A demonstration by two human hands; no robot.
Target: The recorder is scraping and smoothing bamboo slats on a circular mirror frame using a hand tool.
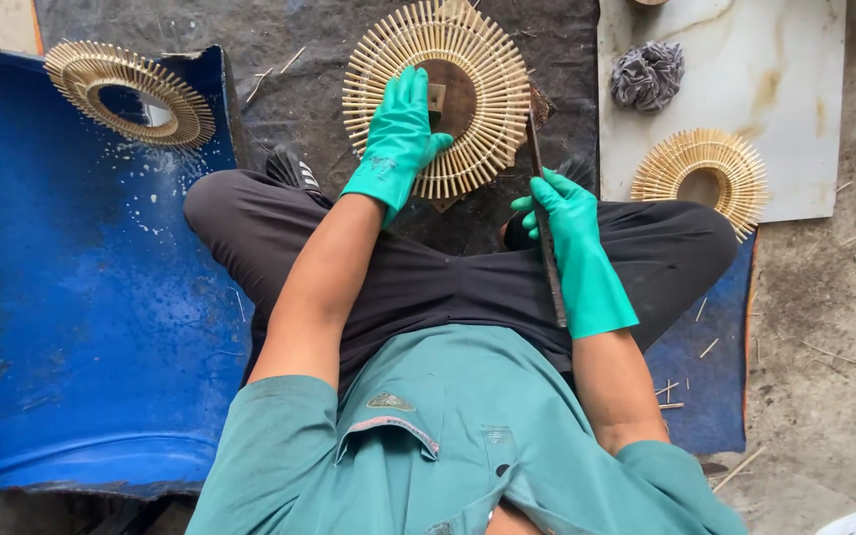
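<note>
Bamboo-stick sunburst ring (438,94) at top centre, on dark mat (289,79), pinned flat by left hand (398,134), fingers spread, apparently for steadying. Long dark blade (545,233) gripped in closed right hand (567,213), edge kept beside ring rim. Finished rings set aside upper left (131,94), right (700,178).

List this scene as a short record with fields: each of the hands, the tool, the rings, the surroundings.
left hand: green glove, flat on the middle stick ring
right hand: green glove, gripping a dark blade at that ring's right edge
other rings: left ring on the blue sheet; right ring on the pale board
also: grey rag on the board
</note>
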